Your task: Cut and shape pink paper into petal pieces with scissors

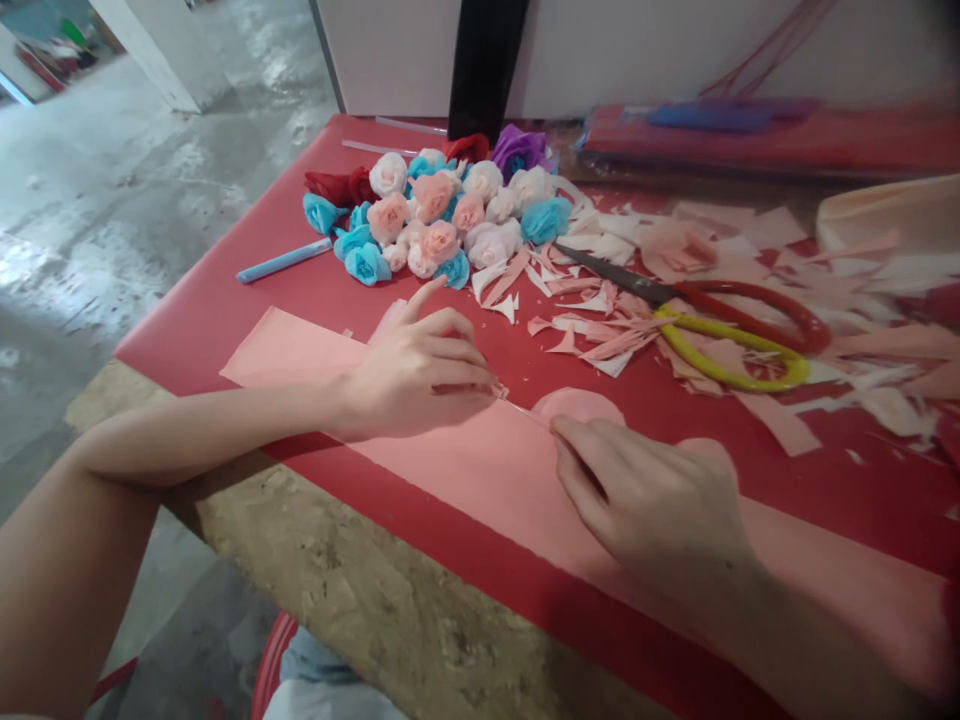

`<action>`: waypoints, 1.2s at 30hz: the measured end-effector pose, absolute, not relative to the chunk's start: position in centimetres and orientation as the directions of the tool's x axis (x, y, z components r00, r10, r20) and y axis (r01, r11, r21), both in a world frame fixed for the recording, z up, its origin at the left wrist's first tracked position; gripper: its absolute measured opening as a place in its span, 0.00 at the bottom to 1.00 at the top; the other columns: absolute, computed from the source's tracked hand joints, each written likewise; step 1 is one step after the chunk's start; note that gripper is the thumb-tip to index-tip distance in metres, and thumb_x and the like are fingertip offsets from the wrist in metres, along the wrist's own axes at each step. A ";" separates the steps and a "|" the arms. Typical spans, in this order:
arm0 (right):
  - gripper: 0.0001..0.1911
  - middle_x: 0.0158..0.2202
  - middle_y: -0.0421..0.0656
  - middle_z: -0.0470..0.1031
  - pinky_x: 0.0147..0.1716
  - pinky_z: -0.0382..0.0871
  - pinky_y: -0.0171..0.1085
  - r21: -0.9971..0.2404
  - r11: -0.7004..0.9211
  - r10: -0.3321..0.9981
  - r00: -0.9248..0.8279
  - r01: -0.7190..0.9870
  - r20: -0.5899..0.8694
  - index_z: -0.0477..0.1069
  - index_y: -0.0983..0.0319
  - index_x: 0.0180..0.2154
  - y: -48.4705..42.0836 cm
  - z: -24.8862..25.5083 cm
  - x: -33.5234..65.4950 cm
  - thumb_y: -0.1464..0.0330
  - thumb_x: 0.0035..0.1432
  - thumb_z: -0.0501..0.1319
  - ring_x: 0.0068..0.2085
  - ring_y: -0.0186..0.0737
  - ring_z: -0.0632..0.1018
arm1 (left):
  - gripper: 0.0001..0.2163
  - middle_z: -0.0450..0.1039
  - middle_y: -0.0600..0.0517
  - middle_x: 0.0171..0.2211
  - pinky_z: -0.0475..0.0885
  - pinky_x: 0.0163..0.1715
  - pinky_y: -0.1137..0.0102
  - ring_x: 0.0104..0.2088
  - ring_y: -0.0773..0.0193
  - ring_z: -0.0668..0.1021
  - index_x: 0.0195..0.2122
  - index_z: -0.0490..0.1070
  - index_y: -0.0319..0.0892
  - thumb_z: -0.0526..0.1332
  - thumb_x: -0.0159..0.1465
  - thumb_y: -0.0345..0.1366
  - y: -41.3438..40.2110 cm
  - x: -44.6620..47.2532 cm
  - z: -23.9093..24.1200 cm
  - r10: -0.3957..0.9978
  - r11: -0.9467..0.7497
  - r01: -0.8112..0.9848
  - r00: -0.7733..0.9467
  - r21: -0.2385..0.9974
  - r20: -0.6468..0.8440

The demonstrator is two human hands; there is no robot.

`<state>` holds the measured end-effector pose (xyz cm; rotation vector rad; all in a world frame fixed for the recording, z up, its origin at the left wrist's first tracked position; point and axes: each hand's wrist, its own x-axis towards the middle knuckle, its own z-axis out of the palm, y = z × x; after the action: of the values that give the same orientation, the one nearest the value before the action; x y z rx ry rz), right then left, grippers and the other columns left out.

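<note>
A long strip of pink crepe paper (480, 470) lies across the red table cover (225, 310). My left hand (420, 375) rests on the strip with its fingers pinched on one end of a thin stick or wire (525, 410). My right hand (645, 490) pinches the other end, fingers closed against the paper. A rounded pink petal edge (577, 405) shows just beyond my right fingers.
A pile of paper roses (435, 215) in white, pink, blue, red and purple sits at the back. Scissors (705, 315) with red and yellow handles lie among paper scraps (600, 330). A blue pen (285, 260) lies left. The bare table edge (375, 590) is close to me.
</note>
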<state>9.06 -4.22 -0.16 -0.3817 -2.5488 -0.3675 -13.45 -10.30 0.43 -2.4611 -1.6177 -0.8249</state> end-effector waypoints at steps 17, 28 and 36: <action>0.14 0.19 0.41 0.70 0.20 0.45 0.37 0.202 0.936 0.157 -0.856 0.288 0.493 0.72 0.71 0.32 -4.1 -0.4 9.3 0.78 0.59 0.49 0.20 0.31 0.68 | 0.05 0.79 0.58 0.33 0.52 0.61 0.53 0.41 0.65 0.73 0.35 0.76 0.52 0.60 0.61 0.38 -10.3 -13.9 0.4 0.760 -0.538 0.833 0.413 0.128 0.503; 0.13 0.18 0.40 0.69 0.20 0.46 0.37 0.166 0.934 0.186 -0.829 0.315 0.527 0.72 0.69 0.31 -4.2 -0.5 9.1 0.75 0.60 0.50 0.19 0.31 0.65 | 0.05 0.79 0.58 0.32 0.52 0.61 0.54 0.39 0.65 0.73 0.32 0.76 0.50 0.59 0.61 0.37 -10.3 -13.7 0.6 0.764 -0.535 0.832 0.401 0.149 0.505; 0.12 0.19 0.40 0.70 0.20 0.45 0.38 0.171 0.936 0.182 -0.839 0.307 0.512 0.72 0.70 0.32 -4.1 -0.5 9.4 0.75 0.59 0.50 0.19 0.31 0.67 | 0.07 0.79 0.57 0.32 0.50 0.61 0.55 0.40 0.65 0.74 0.30 0.75 0.47 0.58 0.62 0.38 -10.2 -13.4 0.9 0.836 -0.486 0.827 0.345 0.284 0.428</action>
<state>9.41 -4.14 -0.53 -0.3496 -2.5855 -0.3370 -13.36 -10.24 0.89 -2.5898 -1.6010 -0.8410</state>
